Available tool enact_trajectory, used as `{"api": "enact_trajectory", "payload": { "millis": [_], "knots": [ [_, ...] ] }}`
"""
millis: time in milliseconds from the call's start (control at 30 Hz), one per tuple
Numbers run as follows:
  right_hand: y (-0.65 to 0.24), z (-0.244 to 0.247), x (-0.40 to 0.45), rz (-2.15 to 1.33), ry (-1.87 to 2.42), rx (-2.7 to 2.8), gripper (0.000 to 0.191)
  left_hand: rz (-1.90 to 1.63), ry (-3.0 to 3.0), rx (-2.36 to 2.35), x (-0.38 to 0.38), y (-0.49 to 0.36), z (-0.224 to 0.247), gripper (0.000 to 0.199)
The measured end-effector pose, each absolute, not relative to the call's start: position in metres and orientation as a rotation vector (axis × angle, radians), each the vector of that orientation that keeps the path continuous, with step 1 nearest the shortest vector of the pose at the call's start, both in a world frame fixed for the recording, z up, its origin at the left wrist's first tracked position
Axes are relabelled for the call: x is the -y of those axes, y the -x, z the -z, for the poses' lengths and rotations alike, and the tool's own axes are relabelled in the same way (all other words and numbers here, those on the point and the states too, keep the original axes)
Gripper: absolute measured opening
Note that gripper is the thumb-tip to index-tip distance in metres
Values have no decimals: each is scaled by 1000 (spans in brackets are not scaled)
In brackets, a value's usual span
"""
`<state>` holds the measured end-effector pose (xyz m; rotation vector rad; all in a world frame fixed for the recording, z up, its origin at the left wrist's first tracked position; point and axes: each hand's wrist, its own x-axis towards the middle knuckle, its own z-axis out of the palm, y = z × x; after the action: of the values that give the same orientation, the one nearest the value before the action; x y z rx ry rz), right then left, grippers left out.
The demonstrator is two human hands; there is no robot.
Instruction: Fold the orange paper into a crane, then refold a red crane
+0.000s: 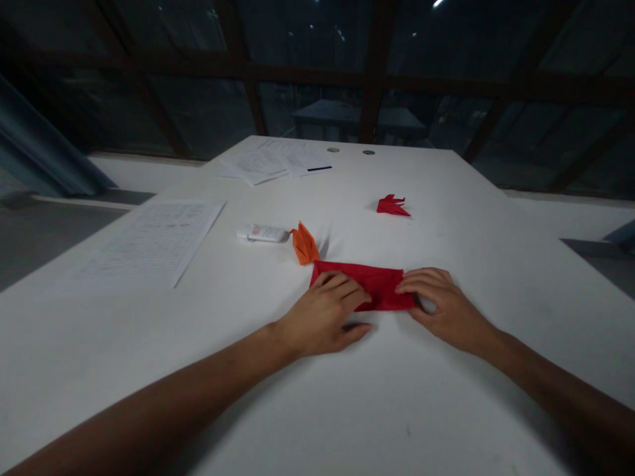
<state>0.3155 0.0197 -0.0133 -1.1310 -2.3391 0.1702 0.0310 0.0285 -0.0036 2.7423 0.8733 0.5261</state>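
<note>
A folded red paper lies as a wide strip on the white table. Across its left part rests my left hand, fingers bent over the paper and thumb apart on the near side. My right hand has the right end of the strip between its fingers on top and its thumb at the near corner. Just beyond the strip's left corner stands an orange folded paper figure. Farther back on the right sits a red folded paper figure.
A white bottle-like item lies left of the orange figure. A printed sheet is on the table's left side. More papers and a dark strip are at the back, near two round table inserts. Windows stand beyond.
</note>
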Motion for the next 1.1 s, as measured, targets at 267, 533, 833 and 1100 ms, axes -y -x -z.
{"api": "enact_trajectory", "payload": {
  "millis": [267, 533, 833, 1100],
  "knots": [
    [-306, 10, -11, -212, 890, 2434, 20, -555, -2825, -882, -29, -32, 3, 28],
    [-316, 19, -22, -93, 909, 2499, 18, -479, -2802, -896, -28, -35, 1, 17],
    [-311, 25, -19, -155, 1332, 2184, 14, -559, -2713, -944, -32, -36, 1, 21],
    [-302, 21, -11, -5, 1292, 2267, 8, -572, -2698, -940, -28, -39, 0, 30]
  ]
}}
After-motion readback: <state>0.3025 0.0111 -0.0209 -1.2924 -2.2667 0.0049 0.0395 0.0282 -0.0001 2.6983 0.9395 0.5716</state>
